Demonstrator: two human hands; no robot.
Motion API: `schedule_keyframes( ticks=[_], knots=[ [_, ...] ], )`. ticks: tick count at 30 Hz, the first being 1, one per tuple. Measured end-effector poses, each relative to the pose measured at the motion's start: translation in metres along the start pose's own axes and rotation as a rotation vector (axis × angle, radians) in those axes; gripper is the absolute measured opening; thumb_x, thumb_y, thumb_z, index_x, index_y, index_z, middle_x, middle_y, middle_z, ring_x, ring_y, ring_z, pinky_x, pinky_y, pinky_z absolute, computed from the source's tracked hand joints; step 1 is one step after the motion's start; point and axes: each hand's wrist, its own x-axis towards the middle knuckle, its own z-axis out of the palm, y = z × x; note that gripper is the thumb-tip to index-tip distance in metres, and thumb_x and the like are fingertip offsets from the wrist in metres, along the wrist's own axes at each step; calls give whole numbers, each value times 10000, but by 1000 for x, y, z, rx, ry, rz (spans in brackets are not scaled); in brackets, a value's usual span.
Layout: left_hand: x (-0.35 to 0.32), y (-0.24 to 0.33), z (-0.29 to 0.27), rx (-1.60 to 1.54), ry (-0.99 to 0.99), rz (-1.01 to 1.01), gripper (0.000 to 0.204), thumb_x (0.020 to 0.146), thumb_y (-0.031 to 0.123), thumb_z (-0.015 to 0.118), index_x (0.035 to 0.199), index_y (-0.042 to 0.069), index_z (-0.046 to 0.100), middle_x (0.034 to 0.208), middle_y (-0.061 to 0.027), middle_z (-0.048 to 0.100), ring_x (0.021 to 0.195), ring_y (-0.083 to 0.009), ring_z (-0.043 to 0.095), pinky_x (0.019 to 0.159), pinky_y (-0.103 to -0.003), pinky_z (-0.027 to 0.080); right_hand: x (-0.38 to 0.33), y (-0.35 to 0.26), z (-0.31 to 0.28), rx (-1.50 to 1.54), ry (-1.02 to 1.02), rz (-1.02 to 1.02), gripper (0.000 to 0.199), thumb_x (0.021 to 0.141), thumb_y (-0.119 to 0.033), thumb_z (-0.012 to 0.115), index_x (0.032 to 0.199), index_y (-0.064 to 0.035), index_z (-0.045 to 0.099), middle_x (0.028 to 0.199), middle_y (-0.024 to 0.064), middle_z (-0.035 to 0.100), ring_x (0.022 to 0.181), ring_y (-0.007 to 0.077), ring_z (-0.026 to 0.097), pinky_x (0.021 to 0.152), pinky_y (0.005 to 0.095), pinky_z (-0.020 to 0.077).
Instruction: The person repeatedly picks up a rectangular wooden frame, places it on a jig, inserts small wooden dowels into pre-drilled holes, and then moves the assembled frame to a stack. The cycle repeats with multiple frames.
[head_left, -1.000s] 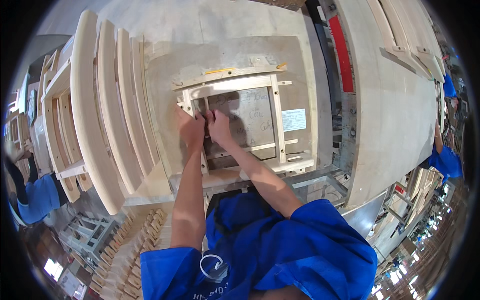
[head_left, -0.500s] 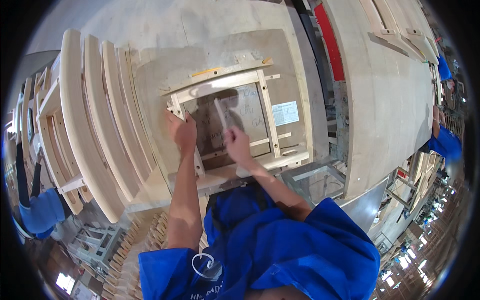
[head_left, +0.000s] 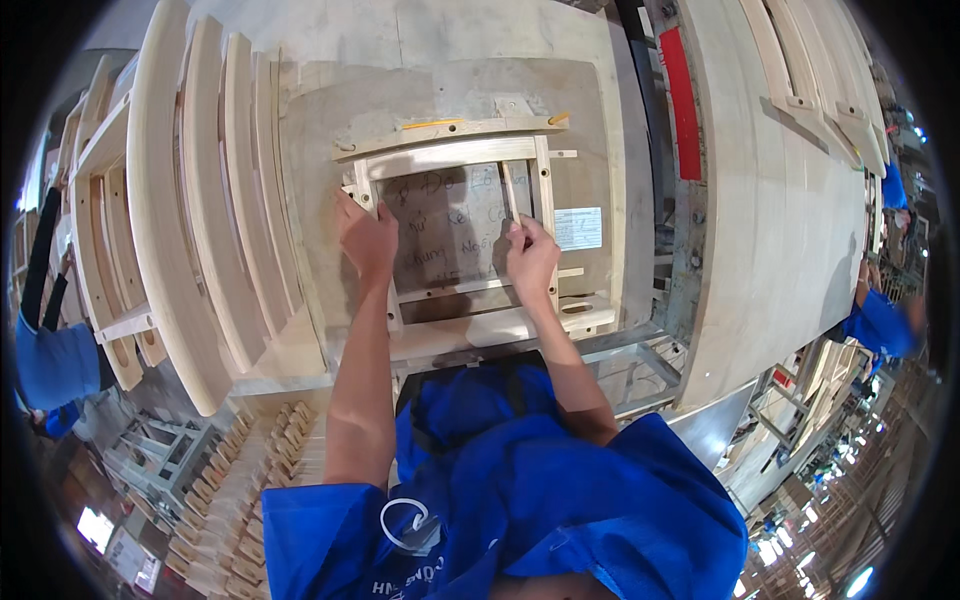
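A pale wooden frame (head_left: 440, 157) lies flat on a worn board in front of me. My left hand (head_left: 368, 240) is closed round the frame's far left corner, thumb on the inner side of the rail. My right hand (head_left: 532, 262) pinches a thin wooden stick (head_left: 511, 193) inside the frame, close beside the right rail (head_left: 546, 200). The stick points away from me, its far end near the far rail. Handwriting covers the board within the frame. A curved wooden strip (head_left: 480, 130) lies along the frame's far side.
Long curved wooden pieces (head_left: 205, 200) stand in a row on the left. A paper label (head_left: 578, 228) lies right of the frame. Beyond a gap is another wooden tabletop (head_left: 745, 220) with a red strip (head_left: 680, 105) at its edge. Co-workers in blue (head_left: 60, 350) are at both sides.
My right hand has moved right with the stick, from the frame's middle to beside its right rail. My left hand keeps its hold on the corner. The whole view has shifted slightly.
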Motion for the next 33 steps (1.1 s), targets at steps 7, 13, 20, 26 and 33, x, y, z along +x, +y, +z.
schedule_keyframes(
  ticks=[7,13,20,26,33],
  knots=[
    [3,5,-5,-17,-102,-84,728,847,228,667,1415,-80,332,1308,-263,498,1162,-403,539,925,-451,485,26,7,46,106,64,-67,261,963,-102,507,1164,-2,641,719,173,641,659,228,638,655,347,492],
    [1,4,-12,-53,-180,-153,737,848,241,658,1427,-61,317,1314,-265,495,1166,-396,539,932,-455,485,22,-3,45,61,139,-55,300,933,-167,609,1121,67,612,702,107,604,615,176,548,612,330,466],
    [2,-3,-1,31,-48,-63,742,846,263,636,1438,-30,298,1316,-249,487,1238,-380,483,986,-462,459,28,23,52,228,126,-4,186,911,-133,646,868,44,614,643,43,566,583,107,471,559,290,418],
    [4,5,-9,-21,-105,-109,741,833,235,641,1432,-37,300,1314,-247,484,1243,-376,477,999,-454,450,31,25,54,155,39,-12,223,961,-128,548,889,62,642,632,81,617,592,147,542,608,313,451],
    [3,-2,-3,-2,-52,-88,733,818,220,654,1416,-44,322,1300,-243,497,1225,-380,489,984,-446,462,34,21,56,201,139,-51,244,971,-182,573,916,41,654,650,35,595,597,102,513,577,268,426]
  ],
)
